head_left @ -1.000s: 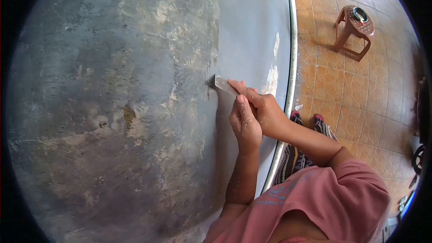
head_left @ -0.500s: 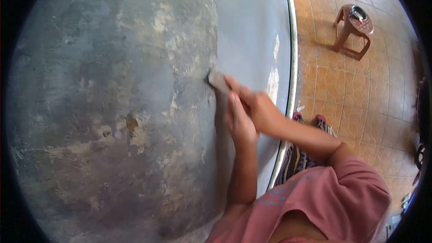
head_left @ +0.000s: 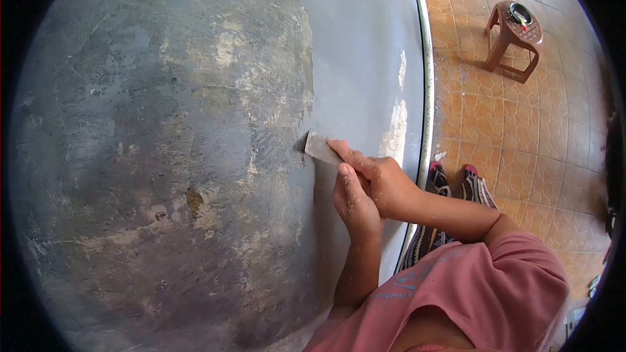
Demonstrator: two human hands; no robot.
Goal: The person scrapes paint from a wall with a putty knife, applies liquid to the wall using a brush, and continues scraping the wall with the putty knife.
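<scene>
My right hand (head_left: 391, 186) is closed around a scraper (head_left: 321, 148), whose flat blade points left. My left hand (head_left: 358, 207) is closed just below it, pressed against the right hand and the handle, which the fingers mostly hide. The blade's edge touches a wall (head_left: 215, 130) where rough, scratched grey patches meet smooth blue-grey paint (head_left: 355, 45). Pale specks of dust cling to both hands. Beyond them, whitish bare patches (head_left: 395, 132) show in the smooth paint.
A pale edge strip (head_left: 426, 72) borders the wall. Brown tiled floor (head_left: 495, 124) lies to the right, with a brown plastic stool (head_left: 510, 42) carrying a dark round object (head_left: 520, 14). My feet (head_left: 471, 173) stand near the wall, beside crumbs of debris.
Both hands and the scraper have moved down in the view, along the border between rough and smooth paint. The blade still touches the wall.
</scene>
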